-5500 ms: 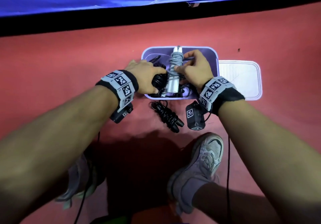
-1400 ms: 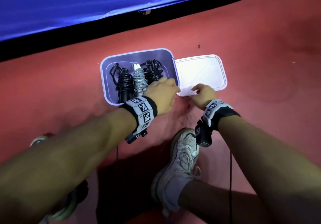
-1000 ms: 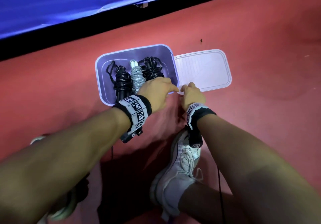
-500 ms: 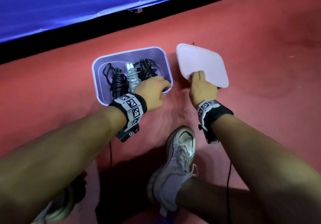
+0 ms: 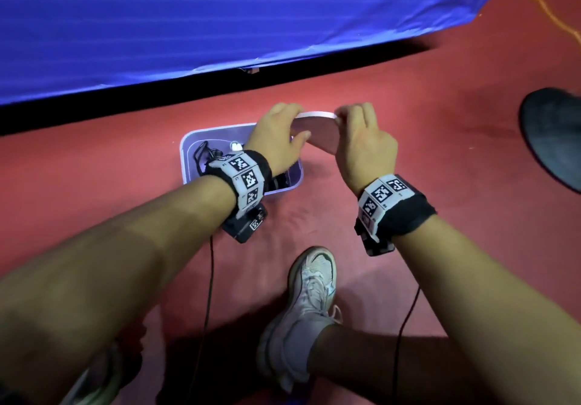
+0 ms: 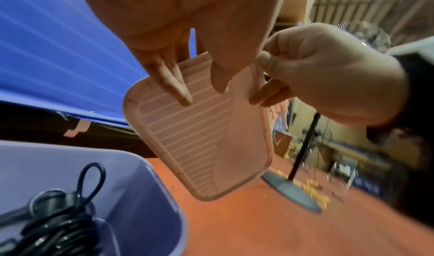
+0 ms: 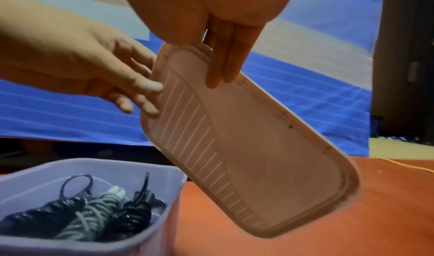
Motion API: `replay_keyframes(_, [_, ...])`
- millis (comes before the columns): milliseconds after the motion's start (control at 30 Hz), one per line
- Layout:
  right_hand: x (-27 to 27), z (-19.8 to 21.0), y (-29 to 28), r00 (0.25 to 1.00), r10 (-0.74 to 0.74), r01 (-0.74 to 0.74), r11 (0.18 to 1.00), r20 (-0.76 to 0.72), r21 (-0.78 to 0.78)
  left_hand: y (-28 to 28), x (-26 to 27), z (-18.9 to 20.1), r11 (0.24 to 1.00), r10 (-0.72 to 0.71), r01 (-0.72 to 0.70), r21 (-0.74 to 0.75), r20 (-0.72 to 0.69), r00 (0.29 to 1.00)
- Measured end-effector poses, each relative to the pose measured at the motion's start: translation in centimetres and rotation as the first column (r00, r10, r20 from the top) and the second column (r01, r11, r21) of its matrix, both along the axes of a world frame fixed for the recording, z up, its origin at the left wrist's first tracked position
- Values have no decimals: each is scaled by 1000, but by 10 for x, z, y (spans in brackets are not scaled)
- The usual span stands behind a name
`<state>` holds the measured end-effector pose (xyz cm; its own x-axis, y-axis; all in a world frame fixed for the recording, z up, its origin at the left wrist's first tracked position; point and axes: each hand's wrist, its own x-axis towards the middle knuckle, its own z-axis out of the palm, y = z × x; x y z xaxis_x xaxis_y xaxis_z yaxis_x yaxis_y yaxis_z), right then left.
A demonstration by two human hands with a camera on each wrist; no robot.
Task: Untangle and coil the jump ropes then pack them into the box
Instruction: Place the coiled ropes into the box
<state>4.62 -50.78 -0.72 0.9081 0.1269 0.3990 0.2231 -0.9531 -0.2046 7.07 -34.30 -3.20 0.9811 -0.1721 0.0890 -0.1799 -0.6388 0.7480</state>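
A lilac box [image 5: 186, 156] stands on the red floor with three coiled jump ropes lying side by side in it: black [image 7: 40, 217], grey [image 7: 94, 211] and black [image 7: 137, 211]. The pale ribbed lid [image 7: 253, 145] hangs tilted in the air, above and to the right of the box. My right hand [image 5: 361, 143] pinches the lid's upper edge [image 5: 316, 113] between thumb and curled fingers. My left hand [image 5: 278, 136] hovers over the box's right part. Its straight fingers [image 6: 173, 87] lie against the lid's ribbed face [image 6: 199, 133].
A blue mat [image 5: 220, 21] with a black band under it runs along the far side. A black round stand base [image 5: 553, 137] sits at the right. My shoes [image 5: 311, 294] and the wrist cameras' cables are near me. An orange cord [image 5: 547, 5] lies far right.
The right hand has lifted the lid off the floor and tipped it up on edge. The left hand has left the box rim and come up against the lid.
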Motion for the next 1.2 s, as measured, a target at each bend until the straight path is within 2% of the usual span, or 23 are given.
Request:
replay_keyframes(33, [-2, 5, 6, 997, 40, -38, 999, 62, -25, 3, 1, 3, 988, 71, -77, -133, -51, 996])
replay_keyframes(67, [-3, 9, 12, 991, 77, -73, 996, 108, -42, 7, 2, 7, 941, 137, -177, -288, -156, 978])
replay_keyframes(133, [-7, 16, 21, 978, 152, -149, 988, 144, -35, 21, 3, 19, 769, 172, -346, -537, -347, 922])
replay_keyframes(167, [-9, 18, 25, 971, 197, -195, 980, 137, -22, 30, 4, 21, 720, 180, -374, -585, -363, 914])
replay_keyframes(200, [-10, 20, 29, 965, 234, -235, 972, 119, -5, 40, 3, 26, 723, 202, -377, -579, -344, 917])
replay_keyframes(300, [-13, 22, 39, 962, 253, -257, 966, 100, 38, 65, 3, 27, 799, 251, -350, -490, -256, 933])
replay_keyframes(400, [-6, 16, 44, 992, 116, -120, 986, 39, 118, 91, -1, 16, 826, 273, -335, -454, -197, 942])
replay_keyframes(500, [11, -5, 38, 984, -25, 54, 986, -177, 160, 118, -5, 1, 848, 283, -340, -406, -196, 939])
replay_keyframes(533, [15, -12, 37, 953, -70, 127, 976, -296, 177, 127, -7, -5, 856, 281, -339, -390, -199, 939])
replay_keyframes(633, [20, -35, 40, 785, -130, 346, 902, -605, 256, 147, -15, -23, 875, 277, -342, -343, -225, 934])
replay_keyframes(733, [17, -59, 44, 678, -124, 442, 857, -725, 266, 163, -23, -39, 879, 258, -340, -334, -266, 929])
replay_keyframes(833, [18, -76, 46, 622, -133, 467, 854, -771, 230, 173, -30, -55, 878, 255, -357, -318, -320, 912])
replay_keyframes(933, [21, -83, 52, 619, -102, 408, 889, -779, 208, 178, -37, -71, 887, 256, -370, -278, -370, 893])
replay_keyframes(1033, [25, -89, 56, 633, -83, 324, 931, -769, 166, 178, -44, -82, 960, 255, -277, -38, -286, 924])
replay_keyframes(1100, [28, -91, 57, 633, -89, 299, 944, -769, 137, 176, -50, -86, 971, 215, -183, 153, -237, 947])
replay_keyframes(1133, [30, -92, 57, 633, -94, 292, 948, -768, 125, 176, -51, -89, 963, 216, -168, 210, -235, 948])
replay_keyframes(1200, [32, -93, 57, 640, -96, 280, 953, -762, 115, 177, -51, -90, 961, 248, -196, 193, -296, 922])
